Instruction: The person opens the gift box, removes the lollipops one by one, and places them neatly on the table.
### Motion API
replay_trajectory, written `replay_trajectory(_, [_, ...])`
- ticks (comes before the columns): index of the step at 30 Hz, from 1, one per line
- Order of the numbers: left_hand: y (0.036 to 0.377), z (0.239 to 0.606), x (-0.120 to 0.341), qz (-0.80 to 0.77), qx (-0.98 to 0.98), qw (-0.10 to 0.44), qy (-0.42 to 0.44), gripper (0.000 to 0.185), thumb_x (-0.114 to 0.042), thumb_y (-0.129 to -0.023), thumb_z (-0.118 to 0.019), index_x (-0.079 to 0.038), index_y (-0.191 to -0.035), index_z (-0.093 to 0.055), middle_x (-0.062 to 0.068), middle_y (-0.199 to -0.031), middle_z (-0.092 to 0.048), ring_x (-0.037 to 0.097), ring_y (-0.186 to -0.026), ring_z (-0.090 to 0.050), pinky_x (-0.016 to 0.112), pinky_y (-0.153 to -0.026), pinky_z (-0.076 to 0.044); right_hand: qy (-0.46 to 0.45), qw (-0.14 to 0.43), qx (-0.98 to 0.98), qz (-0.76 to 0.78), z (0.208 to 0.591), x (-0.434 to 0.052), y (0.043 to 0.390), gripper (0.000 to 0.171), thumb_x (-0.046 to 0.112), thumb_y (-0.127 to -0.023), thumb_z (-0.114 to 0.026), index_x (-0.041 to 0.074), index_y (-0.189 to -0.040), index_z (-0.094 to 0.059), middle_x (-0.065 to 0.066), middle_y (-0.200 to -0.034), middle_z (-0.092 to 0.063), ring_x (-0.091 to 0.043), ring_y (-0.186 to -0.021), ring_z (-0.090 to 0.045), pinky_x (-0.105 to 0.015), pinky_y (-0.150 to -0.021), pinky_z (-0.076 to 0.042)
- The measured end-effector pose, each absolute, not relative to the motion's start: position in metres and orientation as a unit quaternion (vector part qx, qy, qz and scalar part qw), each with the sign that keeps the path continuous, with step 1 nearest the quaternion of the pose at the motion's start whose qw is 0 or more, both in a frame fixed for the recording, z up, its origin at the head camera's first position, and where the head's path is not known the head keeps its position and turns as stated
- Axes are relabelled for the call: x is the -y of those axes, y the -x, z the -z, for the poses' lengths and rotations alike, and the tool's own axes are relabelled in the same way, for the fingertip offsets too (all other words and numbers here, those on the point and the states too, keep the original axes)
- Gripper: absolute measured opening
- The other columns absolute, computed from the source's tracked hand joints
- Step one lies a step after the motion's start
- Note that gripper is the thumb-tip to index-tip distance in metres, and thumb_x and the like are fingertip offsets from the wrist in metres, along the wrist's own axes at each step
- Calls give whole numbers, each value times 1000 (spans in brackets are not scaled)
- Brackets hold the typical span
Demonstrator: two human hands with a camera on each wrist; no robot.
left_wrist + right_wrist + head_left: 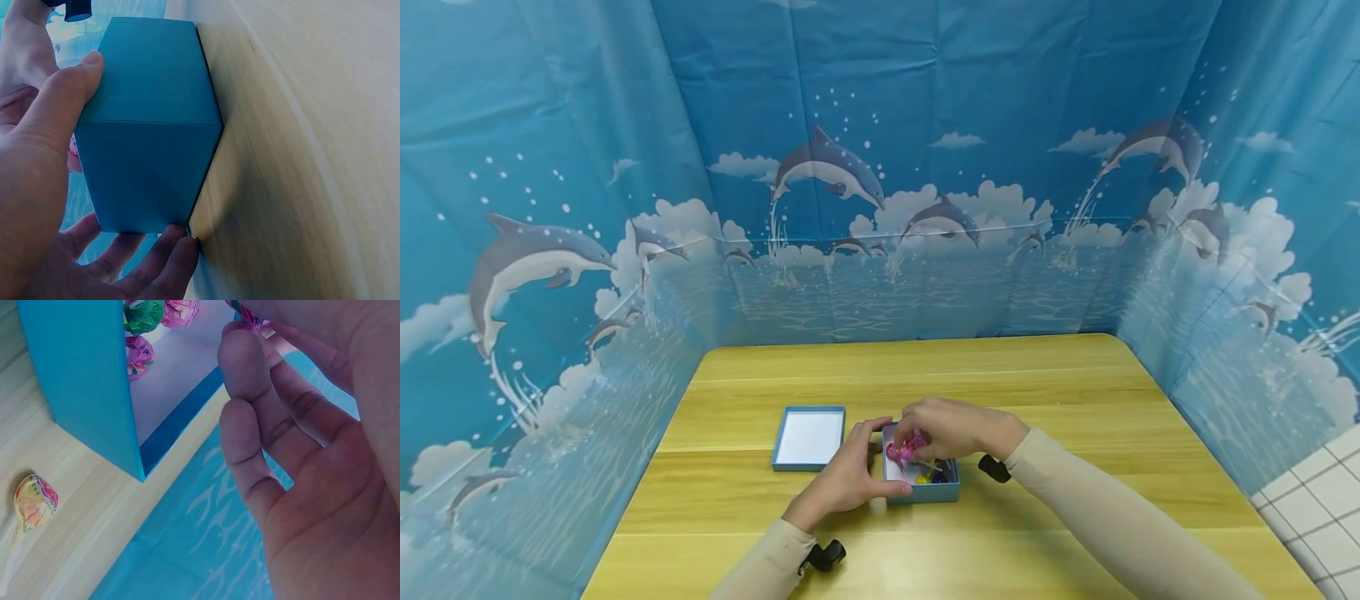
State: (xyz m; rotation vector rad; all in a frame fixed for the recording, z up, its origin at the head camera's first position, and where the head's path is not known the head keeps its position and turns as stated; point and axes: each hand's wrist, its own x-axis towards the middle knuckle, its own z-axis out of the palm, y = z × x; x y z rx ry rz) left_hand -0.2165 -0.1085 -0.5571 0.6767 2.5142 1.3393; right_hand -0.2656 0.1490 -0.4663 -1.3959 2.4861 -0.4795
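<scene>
A blue box (922,493) stands upright on the table, its top open. My left hand (848,472) holds it from the left, thumb on the near side and fingers around the far part, as the left wrist view also shows along the box wall (150,169). Over the box, my right hand (951,427) pinches a pink-wrapped lollipop (251,320), mostly covered by the fingers. Inside lie more lollipops, among them a green one (145,316), a pink one (140,357) and a yellow one (922,479).
The box's lid (809,438) lies with its white inside up, left of the box. A yellow-and-red lollipop (35,501) lies on the table beside the box. Behind the wooden table (917,367) hangs a dolphin-print curtain (880,283).
</scene>
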Motion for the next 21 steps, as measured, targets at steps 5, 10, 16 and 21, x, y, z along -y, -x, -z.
replay_trajectory(5, [216, 557, 107, -455, -854, 102, -231, 117, -51, -95, -99, -14, -183, -32, 17, -175, -48, 35, -152, -66, 56, -122, -58, 474, 113, -856, 176, 466, -156, 266, 20, 11, -107, -86, 13, -127, -88, 5, -109, -79, -3, -85, -63, -20, -78, -56])
replay_trajectory(10, [216, 558, 108, -457, -853, 101, -230, 117, -49, -94, -100, -13, -183, -32, 17, -174, -48, 34, -152, -66, 55, -122, -59, 477, 102, -851, 194, 464, -162, 266, 20, 10, -107, -85, 10, -127, -87, 3, -110, -80, -16, -86, -69, -20, -79, -55])
replay_trajectory(16, [216, 558, 108, -463, -850, 108, -226, 117, -50, -94, -100, -19, -183, -32, 14, -176, -48, 33, -153, -64, 52, -123, -59, 462, 98, -858, 202, 465, -171, 268, 23, 11, -108, -84, 9, -131, -86, 0, -120, -83, -7, -86, -65, -22, -82, -58])
replay_trajectory(21, [217, 558, 108, -460, -852, 107, -225, 117, -51, -93, -100, -19, -183, -32, 15, -177, -47, 34, -152, -64, 53, -123, -59, 455, 85, -861, 209, 464, -178, 268, 23, 9, -108, -84, 10, -130, -86, -2, -121, -84, 1, -82, -59, -22, -79, -56])
